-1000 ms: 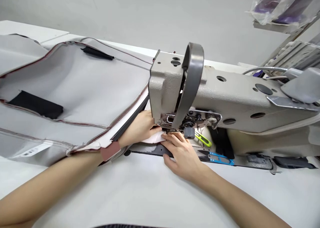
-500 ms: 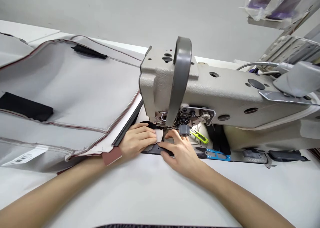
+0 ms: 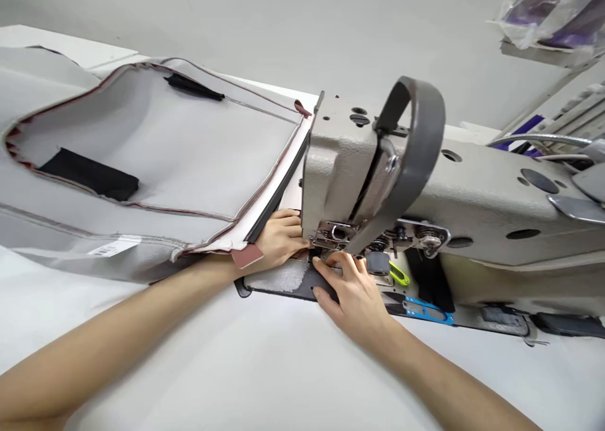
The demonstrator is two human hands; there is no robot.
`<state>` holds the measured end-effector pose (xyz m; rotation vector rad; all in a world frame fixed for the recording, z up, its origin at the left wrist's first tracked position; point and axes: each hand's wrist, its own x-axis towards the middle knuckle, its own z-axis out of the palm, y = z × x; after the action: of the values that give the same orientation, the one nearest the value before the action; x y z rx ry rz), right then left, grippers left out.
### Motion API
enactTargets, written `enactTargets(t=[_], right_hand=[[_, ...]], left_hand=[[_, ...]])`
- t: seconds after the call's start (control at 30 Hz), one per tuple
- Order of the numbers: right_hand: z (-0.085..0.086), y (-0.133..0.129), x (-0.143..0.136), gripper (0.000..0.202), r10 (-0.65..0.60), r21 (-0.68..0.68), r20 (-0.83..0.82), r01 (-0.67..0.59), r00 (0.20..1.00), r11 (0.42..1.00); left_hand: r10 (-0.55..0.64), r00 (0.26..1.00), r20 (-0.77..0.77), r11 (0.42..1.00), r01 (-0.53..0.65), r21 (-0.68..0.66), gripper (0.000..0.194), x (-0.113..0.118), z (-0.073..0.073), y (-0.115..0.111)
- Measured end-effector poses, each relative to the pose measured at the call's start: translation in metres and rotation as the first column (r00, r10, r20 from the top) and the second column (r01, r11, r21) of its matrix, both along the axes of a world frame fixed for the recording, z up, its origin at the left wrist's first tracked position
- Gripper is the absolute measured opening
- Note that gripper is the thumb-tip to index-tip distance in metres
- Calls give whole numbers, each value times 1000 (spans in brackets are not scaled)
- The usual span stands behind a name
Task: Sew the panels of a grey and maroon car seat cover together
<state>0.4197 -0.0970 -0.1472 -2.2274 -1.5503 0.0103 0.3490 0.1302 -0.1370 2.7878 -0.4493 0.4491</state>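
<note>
A large sewn cover (image 3: 208, 147) with grey backing, red-brown seam edges and a black strip lies to the left of the sewing machine (image 3: 340, 160). My left hand (image 3: 282, 241) is at the near right corner of this cover. Its fingers are bent together over the material beside the needle area, their tips partly hidden by the machine head. A red-brown flap (image 3: 246, 255) rests across that wrist. At the presser foot, my right hand (image 3: 353, 290) has thumb and index finger apart on the machine bed (image 3: 278, 278). Its other fingertips are hidden behind the machine parts.
Blue thread snips (image 3: 429, 310) and yellow-green snips (image 3: 399, 273) lie right of my right hand, by a black strap (image 3: 430, 280). A grey curved lever guard (image 3: 420, 141) stands out from the machine head. Plastic-wrapped purple material (image 3: 553, 12) sits upper right.
The view has shifted, so the machine appears farther right. The pale piece by my left fingertips no longer shows, and that hand's fingers reach farther behind the machine head. My right hand stays by the presser foot.
</note>
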Motion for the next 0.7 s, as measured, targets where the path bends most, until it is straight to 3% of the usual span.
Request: enactTargets(t=[0.43, 0.63, 0.7], right_hand=[[-1, -1, 1, 37, 3, -1, -33, -3, 999, 1000], [-2, -3, -1, 35, 4, 20, -9, -4, 1000, 1000], [-2, -3, -1, 35, 5, 27, -11, -5, 1000, 1000]], left_hand=[[25, 999, -44, 995, -29, -98, 37, -4, 9, -5], [-8, 1000, 10, 993, 9, -119, 30, -3, -2, -6], [16, 1000, -4, 993, -16, -114, 30, -13, 7, -14]])
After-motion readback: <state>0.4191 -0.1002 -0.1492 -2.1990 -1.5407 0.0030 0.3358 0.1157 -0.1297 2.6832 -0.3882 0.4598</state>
